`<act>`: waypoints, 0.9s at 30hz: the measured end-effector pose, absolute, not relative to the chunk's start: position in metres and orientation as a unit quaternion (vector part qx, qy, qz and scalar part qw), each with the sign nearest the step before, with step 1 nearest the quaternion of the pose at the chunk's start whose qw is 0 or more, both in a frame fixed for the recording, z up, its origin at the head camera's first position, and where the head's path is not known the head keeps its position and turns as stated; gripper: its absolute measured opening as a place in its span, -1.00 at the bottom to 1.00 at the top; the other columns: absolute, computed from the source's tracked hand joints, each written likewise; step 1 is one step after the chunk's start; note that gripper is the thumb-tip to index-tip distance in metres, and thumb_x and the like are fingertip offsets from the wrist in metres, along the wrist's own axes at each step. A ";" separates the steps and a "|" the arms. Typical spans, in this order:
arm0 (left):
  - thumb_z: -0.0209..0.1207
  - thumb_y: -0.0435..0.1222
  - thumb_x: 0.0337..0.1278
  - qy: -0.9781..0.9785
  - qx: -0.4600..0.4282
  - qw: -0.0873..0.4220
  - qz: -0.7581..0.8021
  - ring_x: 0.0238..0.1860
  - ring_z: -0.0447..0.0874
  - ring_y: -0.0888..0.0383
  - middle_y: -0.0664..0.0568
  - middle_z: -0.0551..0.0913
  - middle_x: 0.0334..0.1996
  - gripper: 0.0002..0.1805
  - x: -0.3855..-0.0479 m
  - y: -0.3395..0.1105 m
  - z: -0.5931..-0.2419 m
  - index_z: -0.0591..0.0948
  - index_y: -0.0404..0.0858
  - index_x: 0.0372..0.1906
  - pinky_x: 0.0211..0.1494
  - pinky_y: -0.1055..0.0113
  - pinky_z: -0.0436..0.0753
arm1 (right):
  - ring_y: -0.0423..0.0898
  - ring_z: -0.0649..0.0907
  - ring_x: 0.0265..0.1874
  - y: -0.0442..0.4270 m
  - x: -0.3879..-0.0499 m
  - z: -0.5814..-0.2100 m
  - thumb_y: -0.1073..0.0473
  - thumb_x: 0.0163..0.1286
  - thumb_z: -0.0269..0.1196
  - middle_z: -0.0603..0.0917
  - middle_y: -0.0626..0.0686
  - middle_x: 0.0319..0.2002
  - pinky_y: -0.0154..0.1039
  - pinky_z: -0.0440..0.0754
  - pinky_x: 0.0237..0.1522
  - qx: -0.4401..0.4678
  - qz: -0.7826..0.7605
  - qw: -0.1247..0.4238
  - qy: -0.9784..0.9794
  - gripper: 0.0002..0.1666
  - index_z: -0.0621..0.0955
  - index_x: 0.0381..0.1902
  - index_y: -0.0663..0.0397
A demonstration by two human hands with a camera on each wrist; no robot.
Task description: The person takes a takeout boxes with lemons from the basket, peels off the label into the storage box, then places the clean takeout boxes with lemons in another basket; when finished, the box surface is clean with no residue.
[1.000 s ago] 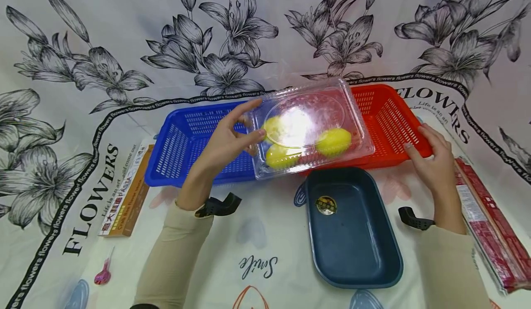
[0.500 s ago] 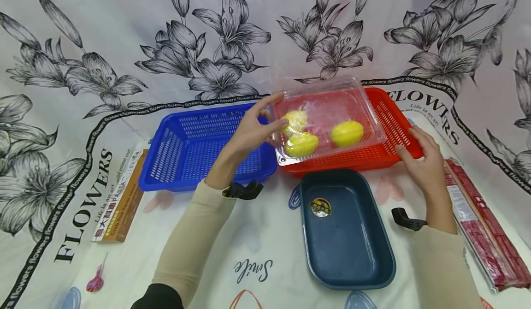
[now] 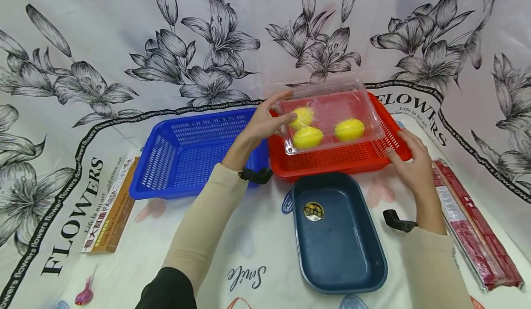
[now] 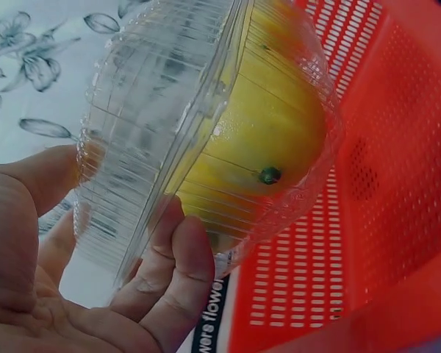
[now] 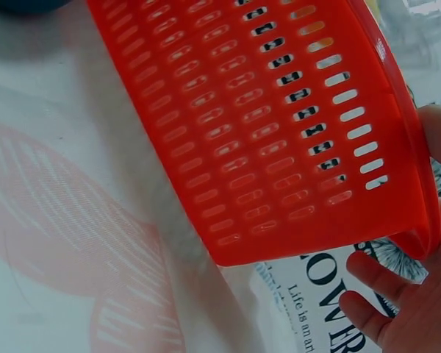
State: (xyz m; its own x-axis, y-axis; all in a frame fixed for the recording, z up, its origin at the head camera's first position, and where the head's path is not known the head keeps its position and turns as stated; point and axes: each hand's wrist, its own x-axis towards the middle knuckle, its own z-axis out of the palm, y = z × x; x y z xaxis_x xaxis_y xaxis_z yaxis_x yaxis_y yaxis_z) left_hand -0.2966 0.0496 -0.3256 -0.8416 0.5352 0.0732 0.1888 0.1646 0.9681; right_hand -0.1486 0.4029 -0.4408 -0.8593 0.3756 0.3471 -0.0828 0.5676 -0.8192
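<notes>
A clear plastic clamshell box (image 3: 332, 103) with three yellow lemons (image 3: 308, 137) inside is held by my left hand (image 3: 267, 122) at its left end. In the left wrist view the thumb is on one face of the box (image 4: 143, 110), with curled fingers (image 4: 191, 250) on the other. It hangs tilted over the red basket (image 3: 332, 161); whether it touches the basket cannot be told. At that basket's right end my right hand (image 3: 412, 161) grips the rim near the front corner. Its thumb lies along the rim (image 5: 397, 81) in the right wrist view.
Left of the red basket stands a blue basket (image 3: 174, 189). A dark blue tray (image 3: 338, 253) lies in front. A brown and white pasta box (image 3: 109, 212) and a small pink object (image 3: 85, 295) lie at left, a long red packet (image 3: 473, 226) at right.
The box of lemons has moved right, from across both baskets to over the red one, in my left hand. My right hand stays at the red basket's end. The head view has shifted slightly.
</notes>
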 end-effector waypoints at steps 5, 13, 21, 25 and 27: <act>0.31 -0.26 0.30 0.754 0.243 0.146 0.592 -0.62 0.60 0.05 -0.10 0.45 -0.25 -0.34 -0.310 0.061 -0.333 0.42 0.04 0.48 -0.28 -0.09 0.77 | 0.11 0.32 0.50 0.403 -0.150 -0.442 0.09 0.41 0.26 0.39 -0.01 0.53 -0.16 0.24 0.51 -0.087 0.452 0.251 -0.852 -0.34 0.47 0.45 0.03; 0.31 -0.23 0.31 0.753 0.237 0.158 0.594 -0.61 0.56 0.07 -0.08 0.48 -0.23 -0.41 -0.324 0.079 -0.348 0.48 0.04 0.41 -0.17 -0.23 0.74 | 0.07 0.31 0.51 0.402 -0.149 -0.443 0.07 0.41 0.27 0.39 -0.05 0.53 -0.04 0.26 0.54 -0.090 0.451 0.250 -0.852 -0.34 0.48 0.45 0.00; 0.31 -0.27 0.30 0.742 0.222 0.146 0.615 -0.64 0.54 0.10 -0.05 0.44 -0.27 -0.45 -0.333 0.089 -0.365 0.50 0.03 0.37 -0.44 0.21 0.74 | 0.02 0.33 0.47 0.401 -0.152 -0.445 0.11 0.43 0.23 0.38 -0.03 0.53 -0.57 0.30 0.26 -0.097 0.458 0.248 -0.848 -0.36 0.47 0.46 -0.06; 0.32 -0.29 0.29 0.744 0.212 0.146 0.617 -0.63 0.56 0.11 -0.03 0.41 -0.33 -0.42 -0.336 0.093 -0.373 0.50 0.09 0.38 -0.42 0.22 0.77 | 0.00 0.34 0.46 0.402 -0.152 -0.445 0.10 0.43 0.23 0.38 -0.04 0.53 -0.60 0.34 0.22 -0.101 0.457 0.246 -0.849 -0.36 0.47 0.46 -0.08; 0.32 -0.29 0.29 0.744 0.213 0.151 0.615 -0.63 0.58 0.10 -0.04 0.41 -0.32 -0.40 -0.337 0.095 -0.375 0.49 0.10 0.39 -0.41 0.20 0.77 | -0.01 0.34 0.46 0.403 -0.151 -0.445 0.10 0.43 0.23 0.38 -0.04 0.53 -0.60 0.36 0.20 -0.102 0.457 0.249 -0.848 -0.36 0.47 0.46 -0.07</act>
State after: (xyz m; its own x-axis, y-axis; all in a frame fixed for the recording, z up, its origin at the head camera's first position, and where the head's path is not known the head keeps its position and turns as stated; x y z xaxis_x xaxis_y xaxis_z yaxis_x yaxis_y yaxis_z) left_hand -0.3365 0.0952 -0.3751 -0.8635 0.5030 0.0361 0.1307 0.1541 0.9794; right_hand -0.1508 0.4035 -0.4451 -0.8553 0.4005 0.3285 -0.0537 0.5623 -0.8252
